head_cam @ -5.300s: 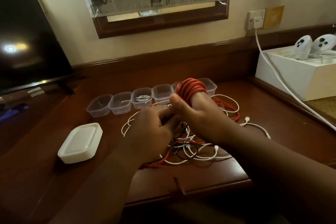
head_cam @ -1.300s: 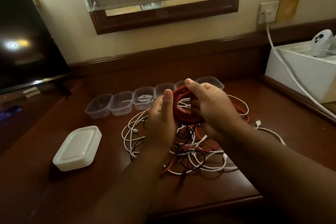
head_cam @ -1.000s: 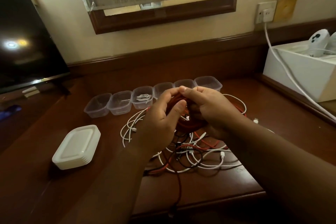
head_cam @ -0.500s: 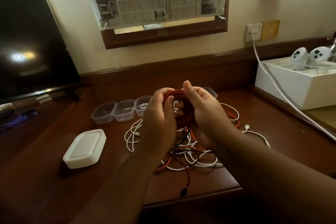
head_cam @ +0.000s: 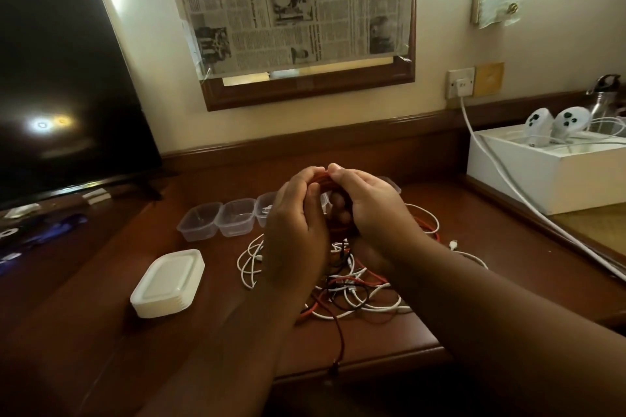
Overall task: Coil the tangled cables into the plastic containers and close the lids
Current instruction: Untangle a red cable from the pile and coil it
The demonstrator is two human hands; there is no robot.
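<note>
Table (head_cam: pixel 101 332): dark brown wood, set against a cream wall; all the task's things are carried on it.
Television (head_cam: pixel 61 78): a large black screen is stood at the far left of the table, with a lamp reflected in it.
Frame (head_cam: pixel 305 88): a wooden frame is hung on the wall, its pane covered by a sheet of newspaper (head_cam: pixel 291 7).
White box (head_cam: pixel 555 176): placed at the right edge of the table, with two white controllers (head_cam: pixel 555 125) stood in it; a white power lead (head_cam: pixel 491 173) is run from the wall socket (head_cam: pixel 460 83) past its front.
Cable pile (head_cam: pixel 352 284): white, black and red cables are left tangled on the table beneath the hands.
Left hand (head_cam: pixel 294 237): raised above the pile, fingers curled round the left side of the red coil.
Right hand (head_cam: pixel 369 210): held close beside the left, fingers and thumb closed round the right side of the same coil.
Lid stack (head_cam: pixel 167 283): white lids are piled at the left of the cable pile, well apart from it.
Containers (head_cam: pixel 216 220): a row of clear tubs is lined up behind the pile, lids off; those further right are largely hidden by the hands.
Red coil (head_cam: pixel 321 179): gripped between both hands above the pile, mostly hidden; a loose red end (head_cam: pixel 340 332) is trailed toward the table's front edge.
</note>
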